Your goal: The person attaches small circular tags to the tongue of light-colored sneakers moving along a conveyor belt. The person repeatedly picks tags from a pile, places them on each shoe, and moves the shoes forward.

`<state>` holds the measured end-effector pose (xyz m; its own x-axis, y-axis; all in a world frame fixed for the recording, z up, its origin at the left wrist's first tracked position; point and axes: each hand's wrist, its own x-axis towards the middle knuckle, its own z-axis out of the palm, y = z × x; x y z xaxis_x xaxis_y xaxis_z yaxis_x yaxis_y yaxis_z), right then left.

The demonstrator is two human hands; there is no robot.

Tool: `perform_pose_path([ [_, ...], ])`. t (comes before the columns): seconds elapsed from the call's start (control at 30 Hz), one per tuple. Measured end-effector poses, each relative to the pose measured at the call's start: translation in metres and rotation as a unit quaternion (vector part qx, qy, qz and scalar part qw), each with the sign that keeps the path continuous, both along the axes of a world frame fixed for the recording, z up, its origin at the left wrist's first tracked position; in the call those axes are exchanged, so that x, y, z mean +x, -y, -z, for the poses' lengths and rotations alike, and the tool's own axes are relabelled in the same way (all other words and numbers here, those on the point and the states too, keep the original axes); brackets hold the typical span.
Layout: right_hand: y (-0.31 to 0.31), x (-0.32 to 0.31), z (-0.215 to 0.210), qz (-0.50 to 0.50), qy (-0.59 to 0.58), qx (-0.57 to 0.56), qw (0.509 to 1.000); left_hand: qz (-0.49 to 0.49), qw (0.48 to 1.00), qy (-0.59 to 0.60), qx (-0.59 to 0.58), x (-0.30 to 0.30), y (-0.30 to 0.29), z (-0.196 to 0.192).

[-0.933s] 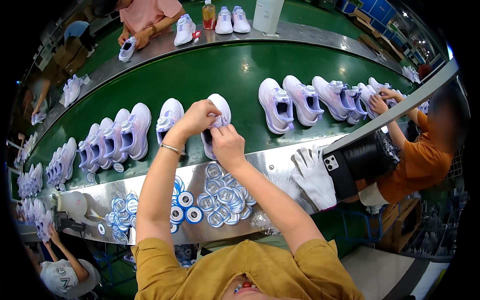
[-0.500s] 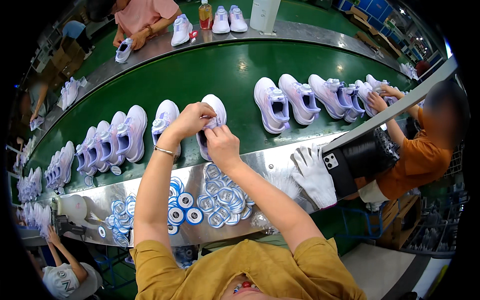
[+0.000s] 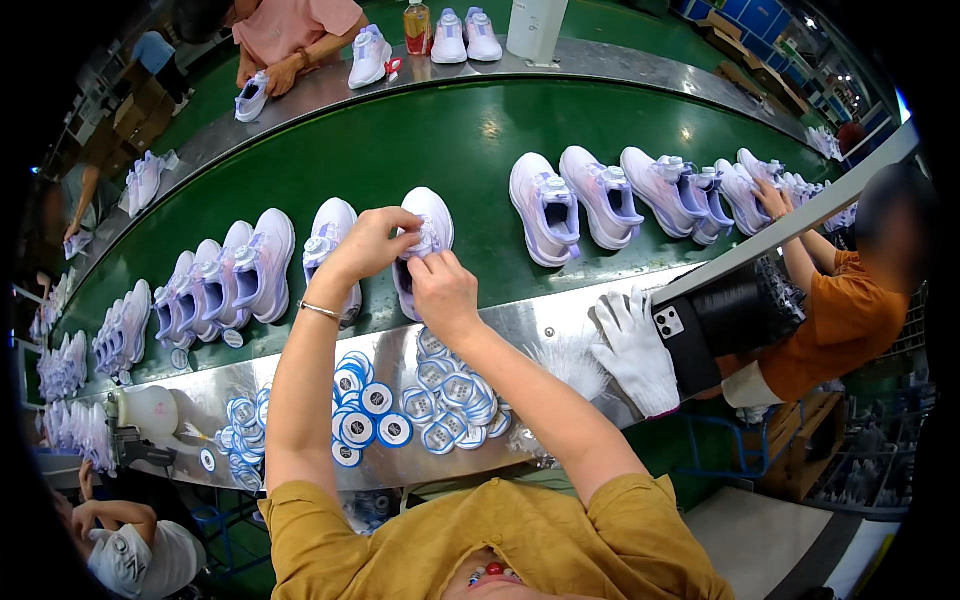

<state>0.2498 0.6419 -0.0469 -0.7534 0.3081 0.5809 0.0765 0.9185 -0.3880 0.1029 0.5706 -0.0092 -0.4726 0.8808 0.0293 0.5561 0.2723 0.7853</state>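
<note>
Shoe (image 3: pixel 428 206), white-lilac, 1, heel toward near edge of green belt (image 3: pixel 400 130); left hand (image 3: pixel 378 240), right hand (image 3: pixel 447 297) at its top, cannot tell either grip's closure; steady, light pressure advisable.

Dark-centred blue-rimmed discs (image 3: pixel 378 398): I see a printed emblem, too small for me to read.
Paler discs (image 3: pixel 458 390): grey marks, illegible from my end.
White container (image 3: pixel 535 30): I catch small dark print near the top, unreadable.
</note>
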Motion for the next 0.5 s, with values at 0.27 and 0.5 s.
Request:
perform_pose_path([
  [0.27, 0.003, -0.004, -0.002, -0.007, -0.008, -0.003, 1.0, -0.044, 0.976, -0.209, -0.035, 0.013, -0.006, 0.006],
  [0.5, 0.01, -0.006, 0.0, -0.014, -0.002, -0.011, 1.0, -0.055, 0.993, 0.039, 0.102, -0.008, 0.014, 0.018],
])
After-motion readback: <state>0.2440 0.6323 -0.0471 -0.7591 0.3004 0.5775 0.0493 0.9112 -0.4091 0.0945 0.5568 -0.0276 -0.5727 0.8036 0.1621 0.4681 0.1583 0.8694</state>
